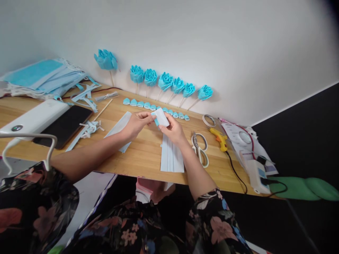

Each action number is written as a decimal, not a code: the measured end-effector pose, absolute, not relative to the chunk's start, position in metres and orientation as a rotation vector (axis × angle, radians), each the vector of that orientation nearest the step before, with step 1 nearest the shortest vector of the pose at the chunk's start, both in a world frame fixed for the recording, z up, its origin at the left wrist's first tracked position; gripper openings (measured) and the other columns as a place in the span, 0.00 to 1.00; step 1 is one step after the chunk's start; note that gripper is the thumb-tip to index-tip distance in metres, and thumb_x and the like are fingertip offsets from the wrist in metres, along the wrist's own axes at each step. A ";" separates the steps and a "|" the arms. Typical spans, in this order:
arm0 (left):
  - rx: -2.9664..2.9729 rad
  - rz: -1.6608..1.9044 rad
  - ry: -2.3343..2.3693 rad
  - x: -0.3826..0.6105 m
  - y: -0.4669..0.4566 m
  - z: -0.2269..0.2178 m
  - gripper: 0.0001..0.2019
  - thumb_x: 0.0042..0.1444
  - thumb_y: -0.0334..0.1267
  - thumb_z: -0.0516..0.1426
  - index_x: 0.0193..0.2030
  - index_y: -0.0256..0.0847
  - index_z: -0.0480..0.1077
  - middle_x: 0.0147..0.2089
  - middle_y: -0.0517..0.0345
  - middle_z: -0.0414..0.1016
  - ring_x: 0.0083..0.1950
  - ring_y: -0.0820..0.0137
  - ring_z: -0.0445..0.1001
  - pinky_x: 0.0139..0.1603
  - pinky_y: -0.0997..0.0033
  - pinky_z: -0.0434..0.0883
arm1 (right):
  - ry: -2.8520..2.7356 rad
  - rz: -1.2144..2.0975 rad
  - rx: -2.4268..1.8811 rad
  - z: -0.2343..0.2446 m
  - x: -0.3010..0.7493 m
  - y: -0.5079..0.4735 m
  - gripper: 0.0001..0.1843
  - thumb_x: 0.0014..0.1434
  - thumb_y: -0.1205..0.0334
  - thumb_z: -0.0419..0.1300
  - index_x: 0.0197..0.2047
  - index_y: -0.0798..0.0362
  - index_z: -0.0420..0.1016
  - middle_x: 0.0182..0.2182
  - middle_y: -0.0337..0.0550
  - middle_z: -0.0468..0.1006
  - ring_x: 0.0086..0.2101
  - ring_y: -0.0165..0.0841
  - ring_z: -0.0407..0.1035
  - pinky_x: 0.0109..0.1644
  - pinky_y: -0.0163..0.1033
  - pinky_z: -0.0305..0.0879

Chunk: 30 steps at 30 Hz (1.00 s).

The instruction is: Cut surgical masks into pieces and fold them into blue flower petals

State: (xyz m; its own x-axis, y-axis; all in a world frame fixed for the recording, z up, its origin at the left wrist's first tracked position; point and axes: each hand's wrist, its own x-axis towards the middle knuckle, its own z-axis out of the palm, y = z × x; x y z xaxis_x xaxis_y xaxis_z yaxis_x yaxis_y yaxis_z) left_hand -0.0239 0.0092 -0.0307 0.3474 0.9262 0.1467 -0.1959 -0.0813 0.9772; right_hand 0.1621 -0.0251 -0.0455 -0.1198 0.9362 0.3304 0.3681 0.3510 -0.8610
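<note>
Between my two hands, above the table, is a small piece of mask fabric (162, 118), white with a light blue part at its left. My left hand (137, 123) pinches its left edge, and my right hand (172, 129) grips it from the right and below. Under my right wrist lies a pleated pale blue strip of mask fabric (169, 155). Another pale strip (119, 123) lies partly beneath my left hand and forearm. Just behind my hands, a row of small folded blue petals (140, 104) runs along the table.
Several blue fabric roses (165, 82) on sticks lean at the wall. Face masks (45, 77) pile up at the far left, near a black phone (71, 121) and a white power bank (34, 116). To the right are scissors (199, 148), a tape roll (209, 120) and a yellow glue gun (219, 138).
</note>
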 end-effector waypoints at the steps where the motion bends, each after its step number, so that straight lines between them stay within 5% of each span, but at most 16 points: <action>1: 1.293 1.083 0.722 -0.023 0.009 -0.032 0.16 0.51 0.48 0.65 0.23 0.39 0.71 0.26 0.61 0.70 0.31 0.74 0.65 0.38 0.70 0.63 | -1.676 0.756 -1.176 -0.045 0.162 -0.025 0.30 0.56 0.58 0.62 0.62 0.46 0.69 0.55 0.43 0.78 0.52 0.40 0.74 0.57 0.47 0.73; 7: 1.224 0.895 0.605 -0.017 0.012 -0.047 0.17 0.50 0.51 0.67 0.36 0.38 0.78 0.34 0.57 0.77 0.35 0.71 0.71 0.42 0.68 0.66 | -1.667 0.718 -1.209 -0.045 0.164 -0.026 0.30 0.57 0.56 0.63 0.63 0.45 0.68 0.53 0.43 0.79 0.49 0.40 0.75 0.52 0.47 0.76; 13: 1.245 0.900 0.669 -0.018 0.013 -0.050 0.17 0.50 0.51 0.67 0.28 0.37 0.77 0.29 0.57 0.76 0.34 0.71 0.71 0.44 0.67 0.67 | -1.642 0.811 -1.146 -0.046 0.166 -0.025 0.31 0.56 0.50 0.65 0.62 0.44 0.68 0.53 0.43 0.79 0.50 0.40 0.74 0.52 0.47 0.75; 17: 1.276 0.911 0.675 -0.019 0.013 -0.048 0.16 0.50 0.50 0.67 0.27 0.37 0.76 0.28 0.58 0.76 0.32 0.72 0.71 0.41 0.67 0.68 | -1.612 0.820 -1.178 -0.047 0.168 -0.023 0.29 0.59 0.45 0.63 0.60 0.43 0.70 0.40 0.41 0.80 0.40 0.37 0.75 0.44 0.44 0.75; 22: 1.298 0.935 0.731 -0.018 0.014 -0.046 0.15 0.49 0.48 0.66 0.24 0.37 0.74 0.26 0.58 0.75 0.30 0.72 0.70 0.40 0.67 0.68 | -1.598 0.623 -1.233 -0.047 0.168 -0.024 0.22 0.61 0.50 0.62 0.57 0.43 0.72 0.29 0.35 0.74 0.30 0.32 0.69 0.40 0.42 0.71; 26: 1.215 0.932 0.735 -0.021 0.014 -0.041 0.13 0.50 0.45 0.66 0.24 0.37 0.73 0.26 0.57 0.75 0.30 0.71 0.71 0.41 0.66 0.68 | -1.642 0.586 -1.245 -0.041 0.167 -0.029 0.23 0.65 0.52 0.58 0.62 0.42 0.69 0.33 0.38 0.77 0.32 0.32 0.70 0.42 0.43 0.72; 30: 1.073 0.916 0.639 -0.024 0.014 -0.033 0.12 0.50 0.43 0.67 0.26 0.36 0.74 0.28 0.55 0.76 0.32 0.71 0.72 0.43 0.65 0.69 | -1.766 0.491 -1.155 -0.030 0.168 -0.035 0.26 0.65 0.58 0.55 0.66 0.40 0.64 0.50 0.45 0.78 0.49 0.38 0.73 0.54 0.50 0.72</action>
State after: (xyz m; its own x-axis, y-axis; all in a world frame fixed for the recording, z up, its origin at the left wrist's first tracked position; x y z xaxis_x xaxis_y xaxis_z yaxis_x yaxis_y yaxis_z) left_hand -0.0243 0.0137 -0.0332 0.4911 0.8710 -0.0116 -0.3120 0.1883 0.9312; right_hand 0.1684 -0.0346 -0.0295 -0.1178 0.8659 0.4861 0.4907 0.4763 -0.7296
